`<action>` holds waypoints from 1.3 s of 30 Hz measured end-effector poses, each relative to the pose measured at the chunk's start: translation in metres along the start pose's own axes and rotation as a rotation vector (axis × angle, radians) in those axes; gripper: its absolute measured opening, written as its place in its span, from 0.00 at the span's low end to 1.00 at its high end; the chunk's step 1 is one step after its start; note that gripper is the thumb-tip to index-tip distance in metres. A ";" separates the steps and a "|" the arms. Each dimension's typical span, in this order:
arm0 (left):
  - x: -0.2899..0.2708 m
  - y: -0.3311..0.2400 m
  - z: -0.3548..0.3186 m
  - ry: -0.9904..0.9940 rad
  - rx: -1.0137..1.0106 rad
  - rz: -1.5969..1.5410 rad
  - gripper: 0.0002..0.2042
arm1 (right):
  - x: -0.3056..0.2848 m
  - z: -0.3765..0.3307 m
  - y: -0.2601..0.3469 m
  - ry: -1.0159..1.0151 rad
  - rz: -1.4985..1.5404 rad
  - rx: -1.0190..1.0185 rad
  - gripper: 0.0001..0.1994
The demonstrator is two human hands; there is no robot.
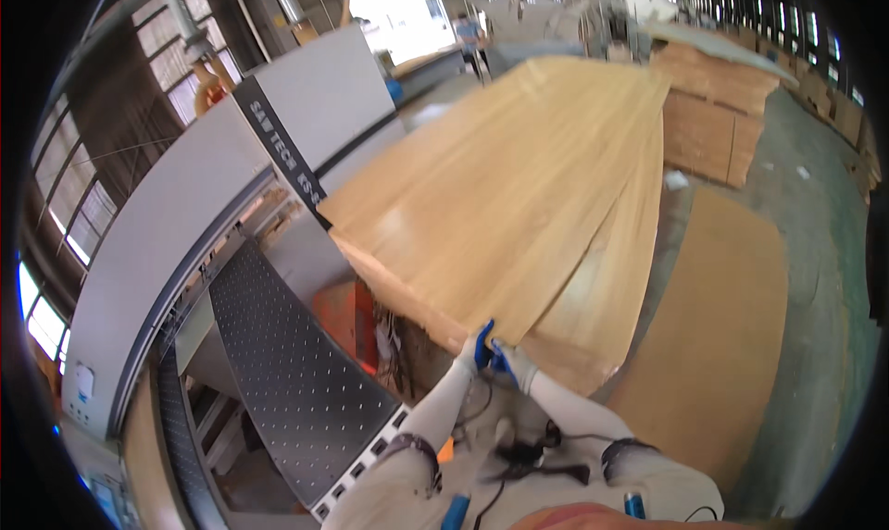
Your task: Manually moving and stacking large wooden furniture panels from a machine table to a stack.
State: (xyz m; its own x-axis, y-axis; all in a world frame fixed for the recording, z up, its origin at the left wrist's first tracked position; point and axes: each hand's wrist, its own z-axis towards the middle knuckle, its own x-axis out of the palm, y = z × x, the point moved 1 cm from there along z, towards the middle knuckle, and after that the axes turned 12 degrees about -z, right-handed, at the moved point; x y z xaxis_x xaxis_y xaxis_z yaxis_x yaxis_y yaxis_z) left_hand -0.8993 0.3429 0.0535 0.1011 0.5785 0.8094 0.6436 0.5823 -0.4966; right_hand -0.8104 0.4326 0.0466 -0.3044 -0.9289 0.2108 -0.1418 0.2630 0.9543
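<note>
A stack of wood-grain panels (491, 187) stretches away in front of me, with the top panel turned slightly across the one beneath. Both my hands wear white gloves with blue palms. At the near corner of the top panel, my left hand (479, 347) is closed on its edge, thumb on the upper face. Close beside it to the right, my right hand (511, 360) is closed on the same edge. The fingers under the panel are hidden. A lower panel (583, 312) shows to the right of my hands.
To the left stands a large white saw machine (176, 215) with a dark dotted table (287, 373). An orange-red object (347, 322) sits between machine and stack. A brown sheet (713, 326) lies on the floor at right. Farther off are another board stack (708, 137) and a person (470, 39).
</note>
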 end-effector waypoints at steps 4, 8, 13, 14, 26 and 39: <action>0.039 -0.019 -0.018 0.074 -0.018 -0.009 0.20 | 0.003 -0.019 0.064 0.160 0.087 0.053 0.16; 0.074 -0.015 -0.057 0.186 -0.128 0.162 0.21 | -0.005 -0.068 0.102 0.210 0.097 -0.063 0.15; 0.022 0.051 -0.135 -0.066 0.089 0.275 0.19 | -0.003 -0.147 0.038 0.327 0.057 0.260 0.15; 0.006 0.065 -0.152 -0.147 0.145 0.326 0.19 | -0.002 -0.164 0.021 0.336 0.058 0.403 0.15; -0.176 0.054 -0.536 -0.210 0.373 0.287 0.24 | 0.069 -0.385 -0.063 0.709 0.007 0.731 0.34; -0.324 0.043 -0.970 -0.438 0.449 0.059 0.23 | 0.071 -0.507 -0.107 -0.194 0.003 0.119 0.29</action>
State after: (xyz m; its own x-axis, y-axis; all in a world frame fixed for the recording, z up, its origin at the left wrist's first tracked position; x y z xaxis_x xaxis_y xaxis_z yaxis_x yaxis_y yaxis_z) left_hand -0.1691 -0.3734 0.0743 -0.2544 0.7421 0.6202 0.2560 0.6701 -0.6968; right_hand -0.3394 0.2059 0.0669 -0.4786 -0.8637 0.1581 -0.2470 0.3052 0.9197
